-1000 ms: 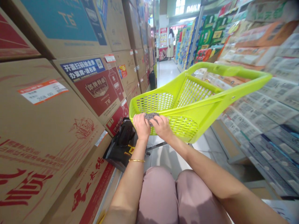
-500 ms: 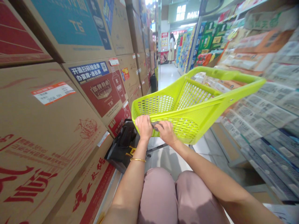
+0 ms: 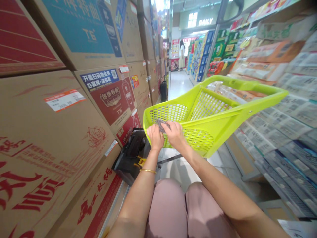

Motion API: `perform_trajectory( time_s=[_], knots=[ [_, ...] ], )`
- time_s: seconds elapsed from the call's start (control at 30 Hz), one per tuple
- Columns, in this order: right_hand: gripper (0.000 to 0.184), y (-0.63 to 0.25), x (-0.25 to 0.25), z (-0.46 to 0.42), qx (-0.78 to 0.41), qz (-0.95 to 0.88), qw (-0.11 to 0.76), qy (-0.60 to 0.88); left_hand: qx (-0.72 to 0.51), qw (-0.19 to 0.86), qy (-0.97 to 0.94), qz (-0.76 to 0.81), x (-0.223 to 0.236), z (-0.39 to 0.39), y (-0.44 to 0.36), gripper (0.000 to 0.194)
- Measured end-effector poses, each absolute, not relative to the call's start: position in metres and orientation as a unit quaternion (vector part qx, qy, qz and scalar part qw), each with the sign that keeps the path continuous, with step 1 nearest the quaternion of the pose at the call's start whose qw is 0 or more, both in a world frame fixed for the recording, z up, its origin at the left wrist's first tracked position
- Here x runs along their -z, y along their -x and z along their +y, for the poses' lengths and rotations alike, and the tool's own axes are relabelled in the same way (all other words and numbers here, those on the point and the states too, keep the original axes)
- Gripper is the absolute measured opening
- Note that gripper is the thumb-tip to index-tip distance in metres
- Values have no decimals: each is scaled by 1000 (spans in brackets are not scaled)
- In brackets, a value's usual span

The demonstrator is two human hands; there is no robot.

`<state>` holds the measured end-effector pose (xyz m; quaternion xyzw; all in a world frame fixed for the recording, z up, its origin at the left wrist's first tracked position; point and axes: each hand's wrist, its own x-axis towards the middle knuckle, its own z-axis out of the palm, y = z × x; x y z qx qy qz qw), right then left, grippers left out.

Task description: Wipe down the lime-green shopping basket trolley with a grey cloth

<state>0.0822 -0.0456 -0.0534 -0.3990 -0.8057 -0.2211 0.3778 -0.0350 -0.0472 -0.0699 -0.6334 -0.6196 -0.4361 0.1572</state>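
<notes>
"Counting from nearest, what are you seeing?"
"Two pink-clad knees (image 3: 170,205) are facing one green cart (image 3: 224,127)."
"And the two hands?"
"At the cart's near rim, the right hand (image 3: 175,134) is pinching one grey cloth (image 3: 162,125); the left hand (image 3: 156,138) is curling half-closed beside it, its exact grip hidden."
"Farther?"
"One person (image 3: 182,54) is standing far beyond the cart."

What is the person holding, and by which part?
A grey wad, perhaps cloth, by its right end in the right hand. The left hand is at its left end; its hold is unclear.
</notes>
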Motion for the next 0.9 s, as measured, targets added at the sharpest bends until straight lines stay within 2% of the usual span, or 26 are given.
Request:
perform_trajectory(
  time_s=[0.17,0.33,0.47,0.67,0.9],
  knots=[
    [37,-111,48,-53,207,-791,343,463,433,158,645,-609,65,-54,23,35],
    [38,-142,50,-55,196,-748,361,521,437,162,642,-609,66,-59,7,37],
    [36,-152,45,-58,195,-754,347,523,438,149,636,-618,68,-60,-4,35],
    [35,-135,23,-72,175,-815,251,493,434,122,634,-628,63,-65,-16,29],
    [35,-125,12,-82,141,-840,233,468,403,87,645,-644,58,-72,-19,18]
  ],
)
